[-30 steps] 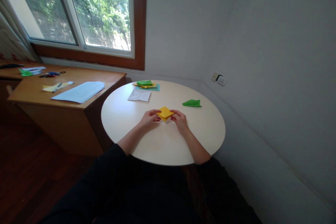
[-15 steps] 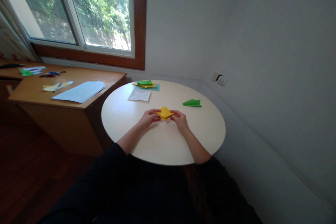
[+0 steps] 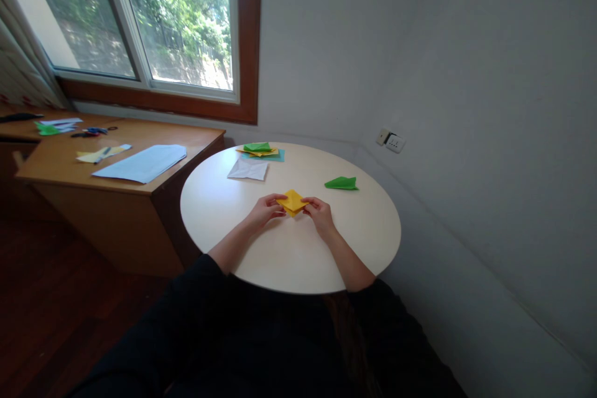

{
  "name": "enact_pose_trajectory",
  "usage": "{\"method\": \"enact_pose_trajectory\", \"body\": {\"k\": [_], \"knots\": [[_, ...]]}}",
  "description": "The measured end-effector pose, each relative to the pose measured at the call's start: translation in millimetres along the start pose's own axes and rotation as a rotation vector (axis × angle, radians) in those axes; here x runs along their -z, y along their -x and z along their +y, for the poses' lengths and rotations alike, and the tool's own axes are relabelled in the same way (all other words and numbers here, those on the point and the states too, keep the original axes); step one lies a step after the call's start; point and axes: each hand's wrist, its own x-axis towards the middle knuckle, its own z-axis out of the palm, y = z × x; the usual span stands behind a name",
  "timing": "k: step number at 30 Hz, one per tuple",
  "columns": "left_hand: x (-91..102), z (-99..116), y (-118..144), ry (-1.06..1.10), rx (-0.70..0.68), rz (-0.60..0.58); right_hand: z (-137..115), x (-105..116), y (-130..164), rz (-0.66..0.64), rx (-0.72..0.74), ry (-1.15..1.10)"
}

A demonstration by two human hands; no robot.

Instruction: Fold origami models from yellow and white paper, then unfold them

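Over the middle of a round white table, a folded piece of yellow paper is held between both hands. It is diamond-shaped, with a second layer showing below its front edge. My left hand pinches its left corner between thumb and fingers. On the other side, my right hand pinches the right corner the same way. Some fingertips are hidden behind the paper. To the right and further back lies a folded green paper, apart from my hands.
At the table's back left is a stack of folded green paper over yellow and blue sheets, with a white paper in front. A wooden desk on the left bears light-blue sheets. A wall socket is at right.
The front layer of the yellow paper sits slightly lower and the diamond looks a little more opened. Both hands keep their pinch in nearly the same place.
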Motion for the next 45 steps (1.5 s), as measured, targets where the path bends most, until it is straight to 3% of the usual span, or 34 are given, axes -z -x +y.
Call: {"method": "enact_pose_trajectory", "body": {"k": [19,45], "knots": [[0.4,-0.6,-2.2,-0.105,-0.028,0.104,-0.7,-1.2,0.4,-0.022,0.018,0.015],[2.5,-0.6,-3.3,-0.144,-0.042,0.110,3.0,-0.4,-2.3,0.016,0.055,0.031]]}}
